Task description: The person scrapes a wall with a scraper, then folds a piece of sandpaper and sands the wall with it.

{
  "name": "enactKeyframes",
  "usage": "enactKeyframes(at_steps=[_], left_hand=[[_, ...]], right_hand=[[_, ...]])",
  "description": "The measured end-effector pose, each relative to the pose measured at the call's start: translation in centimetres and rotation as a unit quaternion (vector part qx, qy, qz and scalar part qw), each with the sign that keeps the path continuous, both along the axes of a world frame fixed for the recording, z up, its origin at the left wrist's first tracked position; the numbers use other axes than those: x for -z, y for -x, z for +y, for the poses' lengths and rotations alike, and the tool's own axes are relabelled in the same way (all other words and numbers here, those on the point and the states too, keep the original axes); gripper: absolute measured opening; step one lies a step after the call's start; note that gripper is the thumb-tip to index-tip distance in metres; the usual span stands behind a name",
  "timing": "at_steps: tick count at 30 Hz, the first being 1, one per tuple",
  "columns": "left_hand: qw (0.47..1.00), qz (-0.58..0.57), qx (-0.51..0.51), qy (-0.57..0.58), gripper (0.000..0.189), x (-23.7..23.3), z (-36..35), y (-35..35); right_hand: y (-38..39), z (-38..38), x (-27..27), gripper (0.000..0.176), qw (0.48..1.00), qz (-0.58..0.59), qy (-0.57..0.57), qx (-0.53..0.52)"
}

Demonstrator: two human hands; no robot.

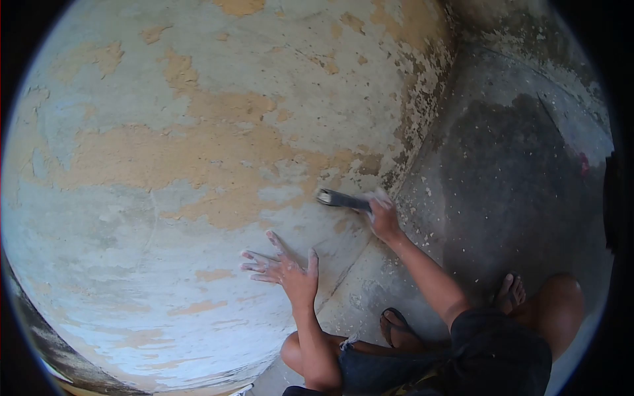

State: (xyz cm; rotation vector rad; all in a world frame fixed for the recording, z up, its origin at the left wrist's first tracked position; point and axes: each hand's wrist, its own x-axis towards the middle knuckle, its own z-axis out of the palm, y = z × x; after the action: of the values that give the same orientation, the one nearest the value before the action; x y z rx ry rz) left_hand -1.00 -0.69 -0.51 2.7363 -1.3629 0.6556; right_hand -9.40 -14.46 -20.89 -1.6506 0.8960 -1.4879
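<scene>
right hand (385, 221) grips flat scraper (342, 199), flaky wall (198, 132).

A bare room under renovation; peeling painted wall (198, 132) meets a dusty concrete floor (502, 165) strewn with flakes.

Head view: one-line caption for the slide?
Right hand holds a scraper against the peeling wall; left hand lies flat on it.

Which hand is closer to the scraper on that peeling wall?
Right. The right hand grips the scraper by its handle, with the blade against the wall. The left hand lies spread flat on the wall, below and left of the scraper, not touching it.
</scene>
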Motion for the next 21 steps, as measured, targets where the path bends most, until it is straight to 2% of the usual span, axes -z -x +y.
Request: enactKeyframes(at_steps=[5,8,10,17,19,21], left_hand=[[1.0,-0.002,0.006,0.004,0.109,-0.1,-0.3,-0.4],[1.0,0.012,0.018,0.005,0.106,0.2,-0.2,-0.1],[1.0,0.011,0.021,0.016,0.103,-0.1,0.2,-0.2],[1.0,0.014,0.015,0.013,0.103,0.0,-0.4,-0.8],[0.999,0.032,0.009,0.002,0.102,0.4,0.5,-0.4],[1.0,-0.007,0.012,0.002,0.108,0.5,0.1,-0.6]], right_hand=[[0.5,1.3,2.7,0.025,1.0,-0.001,-0.027,0.006],[1.4,-0.4,-1.3,0.034,0.999,0.028,0.002,0.018],[1.5,-1.0,-4.0,0.036,1.0,0.001,0.006,-0.028],[0.7,0.1,2.7,0.038,0.999,0.016,-0.011,0.028],[1.0,0.2,0.1,0.037,0.999,0.007,0.021,0.035],[1.0,-0.6,-3.2,0.037,1.0,0.015,0.014,0.015]])
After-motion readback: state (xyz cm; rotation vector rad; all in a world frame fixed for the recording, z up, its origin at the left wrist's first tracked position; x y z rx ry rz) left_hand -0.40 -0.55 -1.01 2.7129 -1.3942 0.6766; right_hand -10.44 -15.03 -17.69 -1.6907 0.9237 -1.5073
